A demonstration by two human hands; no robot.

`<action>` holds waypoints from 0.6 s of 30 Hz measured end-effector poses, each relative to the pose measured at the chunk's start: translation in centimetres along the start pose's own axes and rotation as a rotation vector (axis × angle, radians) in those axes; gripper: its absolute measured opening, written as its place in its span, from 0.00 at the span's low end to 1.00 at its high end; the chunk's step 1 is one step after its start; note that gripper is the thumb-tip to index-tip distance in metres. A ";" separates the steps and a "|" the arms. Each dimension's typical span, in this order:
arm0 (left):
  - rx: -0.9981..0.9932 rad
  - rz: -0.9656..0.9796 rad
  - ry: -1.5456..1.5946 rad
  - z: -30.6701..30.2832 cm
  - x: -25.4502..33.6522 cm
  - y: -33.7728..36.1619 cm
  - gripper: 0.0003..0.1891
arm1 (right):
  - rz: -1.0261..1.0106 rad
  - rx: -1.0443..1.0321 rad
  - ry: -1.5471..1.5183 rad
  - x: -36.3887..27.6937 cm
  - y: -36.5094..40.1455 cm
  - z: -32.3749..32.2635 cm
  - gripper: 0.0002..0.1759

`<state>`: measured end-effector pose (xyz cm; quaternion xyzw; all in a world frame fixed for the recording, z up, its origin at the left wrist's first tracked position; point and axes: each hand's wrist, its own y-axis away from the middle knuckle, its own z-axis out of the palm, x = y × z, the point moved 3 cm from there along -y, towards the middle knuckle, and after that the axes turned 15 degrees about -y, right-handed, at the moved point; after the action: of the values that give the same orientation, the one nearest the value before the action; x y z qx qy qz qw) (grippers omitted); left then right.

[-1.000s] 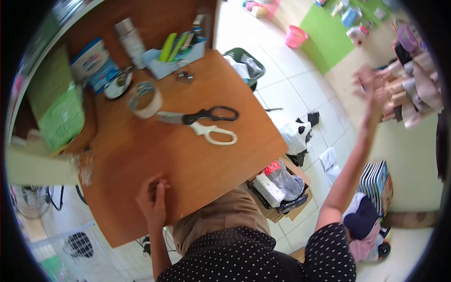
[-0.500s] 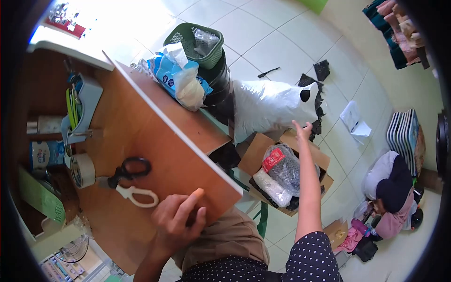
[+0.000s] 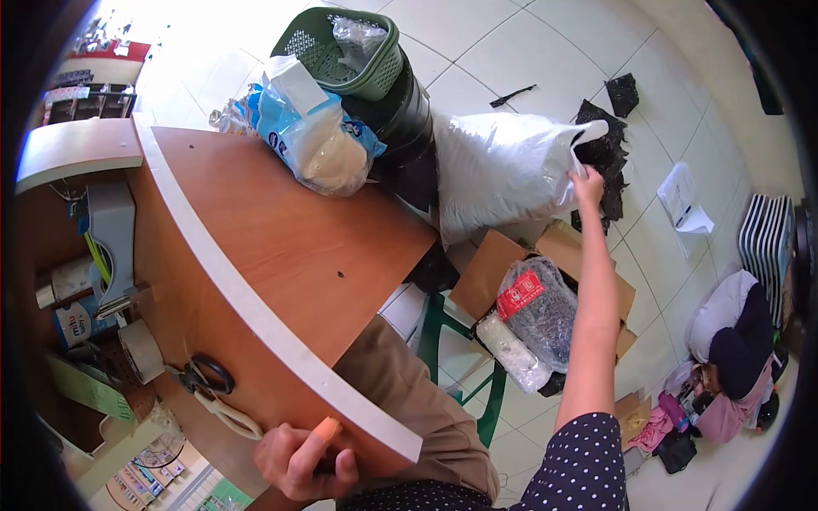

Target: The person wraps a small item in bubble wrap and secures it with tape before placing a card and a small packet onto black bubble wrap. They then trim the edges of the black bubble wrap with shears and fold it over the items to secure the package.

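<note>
Right hand (image 3: 588,183) is at the end of a fully stretched arm, reaching out over the cardboard box (image 3: 486,272) — its fingers are closed on the top corner of the white plastic bag (image 3: 498,175), which stands on the floor (image 3: 528,60) behind that box. Left hand (image 3: 302,460) is curled around the near edge of the counter (image 3: 290,247) — thumb on top.

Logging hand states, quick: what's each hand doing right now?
Left hand: closed, gripping the desk edge.
Right hand: closed on the top corner of the white plastic bag.
</note>
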<state>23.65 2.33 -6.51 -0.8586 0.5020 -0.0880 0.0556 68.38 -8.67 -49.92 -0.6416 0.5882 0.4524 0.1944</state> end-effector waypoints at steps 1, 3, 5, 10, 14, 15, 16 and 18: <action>0.006 0.027 0.000 0.1 0.0 0.1 0.18 | -0.122 0.069 0.103 -2.9 1.3 1.2 0.29; -0.038 -0.013 -0.042 -0.4 0.2 0.3 0.19 | -0.176 0.343 0.214 -6.4 4.3 3.2 0.31; -0.042 -0.001 -0.069 -0.3 0.2 0.3 0.19 | -0.451 0.463 0.130 -9.1 8.4 5.8 0.33; -0.088 -0.034 -0.001 -1.1 0.5 -0.7 0.12 | -0.593 -0.351 -0.308 -7.9 17.3 18.4 0.12; 0.061 -0.015 -0.018 -0.5 0.4 0.3 0.13 | -0.186 -0.738 -0.095 -2.8 20.2 26.7 0.16; 0.010 -0.034 0.020 -0.6 0.3 0.0 0.14 | -0.076 -0.806 0.061 -1.8 20.5 28.0 0.19; 0.087 -0.033 0.044 -0.2 0.3 0.1 0.12 | 0.033 -0.873 0.219 -0.9 20.7 29.4 0.23; 0.053 -0.039 0.064 -0.3 0.3 -0.7 0.08 | 0.022 -0.930 0.293 -0.3 20.9 31.8 0.27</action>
<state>24.34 2.46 -6.02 -0.8630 0.4844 -0.1299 0.0605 37.77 11.48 -60.14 -0.7110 0.3516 0.5744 -0.2025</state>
